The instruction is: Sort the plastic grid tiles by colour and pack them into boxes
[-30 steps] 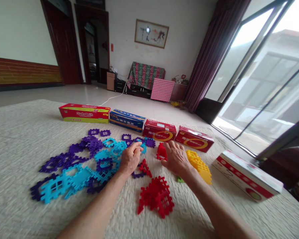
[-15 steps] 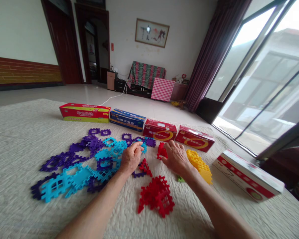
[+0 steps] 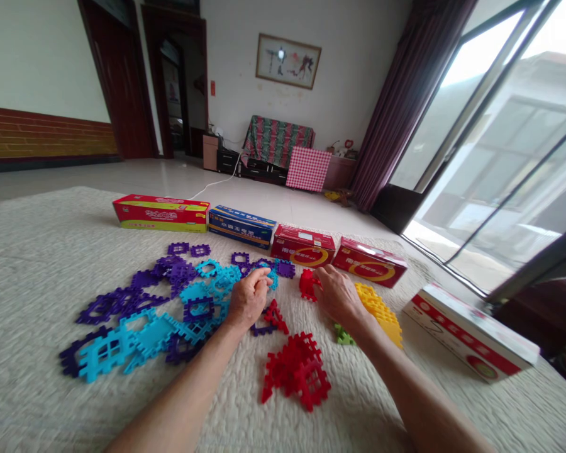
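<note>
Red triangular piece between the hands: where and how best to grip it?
Likely pinch the red triangular piece by its right edge, coming from the right: the mat shows there, while the purple frame crowds its left. Its narrow outline suits fingertips.

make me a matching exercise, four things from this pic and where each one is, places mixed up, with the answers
Things
1. blue box
2. right hand
3. yellow pieces
4. large red pile

Places
A. between the right forearm and the white-and-red box
B. between the left forearm and the right forearm
C. between the red-and-green box and a red box
D. at the small red stack

Pairs: 1-C, 2-D, 3-A, 4-B
</note>
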The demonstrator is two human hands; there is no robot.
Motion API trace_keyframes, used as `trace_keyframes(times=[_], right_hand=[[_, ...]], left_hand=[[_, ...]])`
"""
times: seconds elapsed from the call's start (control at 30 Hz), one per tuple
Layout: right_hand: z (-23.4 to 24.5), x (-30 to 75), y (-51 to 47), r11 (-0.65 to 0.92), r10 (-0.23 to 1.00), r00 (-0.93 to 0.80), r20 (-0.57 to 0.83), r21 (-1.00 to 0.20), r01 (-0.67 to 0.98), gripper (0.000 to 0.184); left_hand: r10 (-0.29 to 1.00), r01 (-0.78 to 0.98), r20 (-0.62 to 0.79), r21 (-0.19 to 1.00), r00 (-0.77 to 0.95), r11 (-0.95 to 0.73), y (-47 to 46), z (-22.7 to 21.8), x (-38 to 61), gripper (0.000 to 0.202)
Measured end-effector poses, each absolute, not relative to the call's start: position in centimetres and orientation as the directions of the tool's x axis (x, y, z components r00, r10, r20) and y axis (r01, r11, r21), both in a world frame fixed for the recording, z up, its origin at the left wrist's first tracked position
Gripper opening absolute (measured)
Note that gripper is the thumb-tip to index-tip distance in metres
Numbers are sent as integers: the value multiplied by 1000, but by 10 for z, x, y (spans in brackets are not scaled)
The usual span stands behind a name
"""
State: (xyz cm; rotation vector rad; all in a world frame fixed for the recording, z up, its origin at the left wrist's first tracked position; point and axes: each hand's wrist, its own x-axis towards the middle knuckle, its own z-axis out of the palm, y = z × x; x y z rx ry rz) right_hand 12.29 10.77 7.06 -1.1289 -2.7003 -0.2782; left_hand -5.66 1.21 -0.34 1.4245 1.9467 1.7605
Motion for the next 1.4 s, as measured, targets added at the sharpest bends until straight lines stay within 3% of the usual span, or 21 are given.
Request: trace_keyframes(times=[0.17,0.37,0.5,0.77,0.87,1.03,1.13,1.3,1.4], right_hand=[[69,124,107,735,627,-706,330,48,676,30],[69,119,94,897,441,-863,246,-72,437,15],[66,117,83,930,354,-907,230,-193,314,16],[64,137,47,902,386,-844,372,-343,261,19],[62,155,29,864,424,-838,344,-431,260,17],[55,179,10,866,355,-907,226,-446,227,54],[44,183,6,885,334,-916,225,-410,222,75],[28,175,0,872,418,-853,314,-402,280,63],[21,168,1,862,443,-815,374,-428,272,59]], left_hand=[[713,526,447,841,-541,-128,11,0,-56,32],[716,540,445,834,-538,-113,10,4,-55,33],[724,581,461,807,-513,-102,10,2,-54,34],[697,807,678,536,-235,-248,4,12,-41,39],[685,812,700,509,-199,-284,2,22,-37,38],[714,645,559,739,-423,-196,3,27,-38,35],[724,637,527,755,-446,-157,3,25,-44,34],[793,802,604,514,-87,-303,-1,20,-47,33],[843,786,529,480,94,-389,-4,17,-44,39]])
